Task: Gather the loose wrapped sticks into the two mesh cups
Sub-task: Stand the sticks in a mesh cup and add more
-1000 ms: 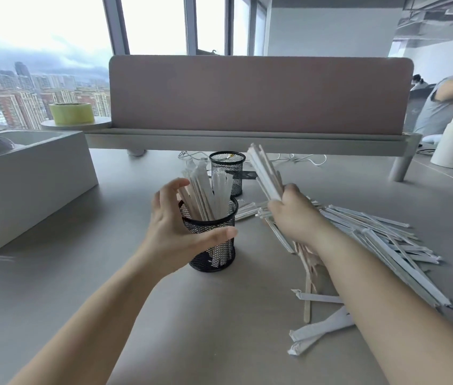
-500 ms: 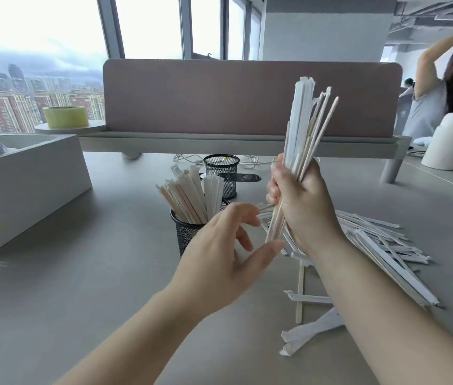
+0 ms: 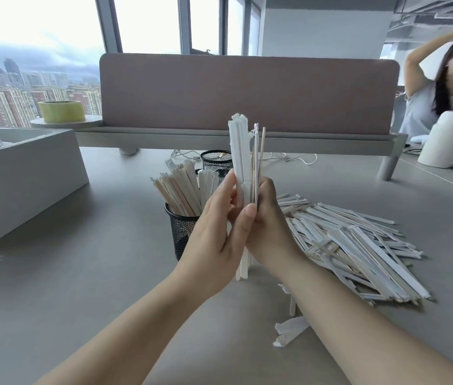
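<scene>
An upright bundle of wrapped sticks (image 3: 243,157) stands in the middle of the view, held by both hands. My right hand (image 3: 271,229) grips it from the right and my left hand (image 3: 219,232) closes on it from the left. Behind my left hand stands the near black mesh cup (image 3: 182,229), stuffed with wrapped sticks (image 3: 183,190). The far mesh cup (image 3: 215,162) sits behind it, mostly hollow. A big pile of loose wrapped sticks (image 3: 353,245) lies on the grey table to the right.
A grey box (image 3: 22,179) stands at the left. A pink divider panel (image 3: 247,93) closes the back of the table, with a tape roll (image 3: 61,111) on a small shelf. A person sits at the far right behind a white object (image 3: 445,140). Torn wrappers (image 3: 289,332) lie near my right forearm.
My left hand has left the near cup and come up to join the right hand on the bundle. The bundle has been raised from the pile and turned upright.
</scene>
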`<state>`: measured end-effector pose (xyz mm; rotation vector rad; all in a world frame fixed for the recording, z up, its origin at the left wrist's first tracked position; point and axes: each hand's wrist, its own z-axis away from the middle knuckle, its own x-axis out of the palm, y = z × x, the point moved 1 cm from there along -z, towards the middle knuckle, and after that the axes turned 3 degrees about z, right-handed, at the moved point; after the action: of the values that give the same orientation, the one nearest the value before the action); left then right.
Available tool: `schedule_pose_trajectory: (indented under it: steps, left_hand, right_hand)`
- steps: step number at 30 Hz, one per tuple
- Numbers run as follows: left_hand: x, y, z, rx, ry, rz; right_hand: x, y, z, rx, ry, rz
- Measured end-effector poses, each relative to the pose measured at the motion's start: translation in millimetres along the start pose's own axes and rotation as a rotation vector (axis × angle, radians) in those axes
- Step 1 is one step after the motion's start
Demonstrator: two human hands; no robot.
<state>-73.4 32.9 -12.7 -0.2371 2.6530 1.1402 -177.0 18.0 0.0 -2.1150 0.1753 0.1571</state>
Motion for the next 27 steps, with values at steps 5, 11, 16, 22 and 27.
schedule_pose_trajectory:
  steps: [5,11,16,22,27]
  left_hand:
    - [-1,5,0,0.070,-0.017,-0.004]
    - [-1,-3,1,0.060,-0.093,-0.061]
    - [-1,-7,2,0.069,-0.090,-0.079]
    - [-5,5,0,0.111,-0.021,-0.079]
    - [-11,19,-3,0.192,0.025,-0.027]
  right_hand:
    - [3,0,-2,-0.008,-0.021,-0.072]
    - [3,4,1,0.061,-0.028,-0.062]
    - [4,6,0,0.094,-0.022,-0.057]
    - [5,4,0,0.009,-0.030,-0.049]
    - [8,-3,-1,-0.096,0.037,-0.038]
